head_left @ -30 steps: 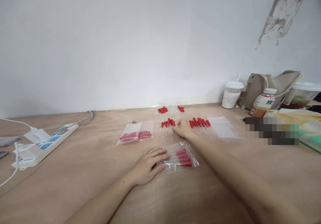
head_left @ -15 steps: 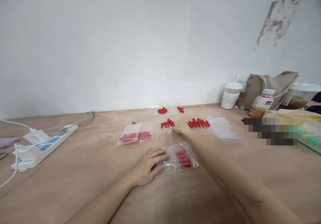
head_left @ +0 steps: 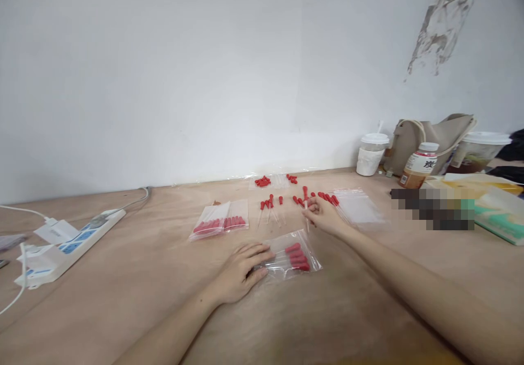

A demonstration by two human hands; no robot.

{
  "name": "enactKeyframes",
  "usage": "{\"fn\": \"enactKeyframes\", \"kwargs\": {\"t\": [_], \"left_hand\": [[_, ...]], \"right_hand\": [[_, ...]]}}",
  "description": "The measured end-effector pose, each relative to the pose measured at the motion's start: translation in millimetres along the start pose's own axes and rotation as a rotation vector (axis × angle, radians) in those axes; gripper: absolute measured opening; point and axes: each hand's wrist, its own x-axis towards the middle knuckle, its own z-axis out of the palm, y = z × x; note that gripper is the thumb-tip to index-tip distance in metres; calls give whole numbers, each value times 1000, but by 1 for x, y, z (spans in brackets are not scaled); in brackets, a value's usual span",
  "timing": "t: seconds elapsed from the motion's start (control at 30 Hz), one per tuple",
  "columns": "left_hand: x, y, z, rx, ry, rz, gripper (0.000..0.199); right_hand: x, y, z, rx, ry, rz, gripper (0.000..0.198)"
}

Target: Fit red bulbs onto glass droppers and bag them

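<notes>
My left hand (head_left: 244,271) rests on the table with its thumb and fingers on the near-left end of a clear zip bag (head_left: 309,250), which holds several droppers with red bulbs. Its fingers partly hide that end. Pinched in my right hand (head_left: 323,215) is a dropper (head_left: 305,191), upright, its red bulb above the fingers. Behind that hand lies a row of red-bulbed droppers (head_left: 327,197), partly covered. Left of it a few loose droppers (head_left: 268,204) lie spread out. Filled zip bags (head_left: 221,220) with red bulbs showing lie further left.
Small red bulbs (head_left: 262,181) lie on clear plastic near the wall. An empty-looking zip bag (head_left: 358,207) lies right of the dropper row. A power strip (head_left: 77,245) stands left. At right are a lidded cup (head_left: 371,155), a bottle (head_left: 420,166) and a bag (head_left: 438,133).
My right hand has moved right from the loose droppers to in front of the row, with a dropper now raised in it. My left hand stays on the zip bag. The view has shifted slightly.
</notes>
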Motion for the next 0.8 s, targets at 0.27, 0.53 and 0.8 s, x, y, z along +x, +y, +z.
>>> {"fn": "enactKeyframes", "kwargs": {"t": [0.27,0.53,0.8], "left_hand": [[1,1,-2,5,-15,-6,34],[1,1,-1,-5,-9,0,35],[1,3,-2,-3,-7,-8,36]], "right_hand": [[-45,12,-18,558,117,107,95],[-44,16,8,707,155,163,56],[-48,12,8,949,14,330,23]]}}
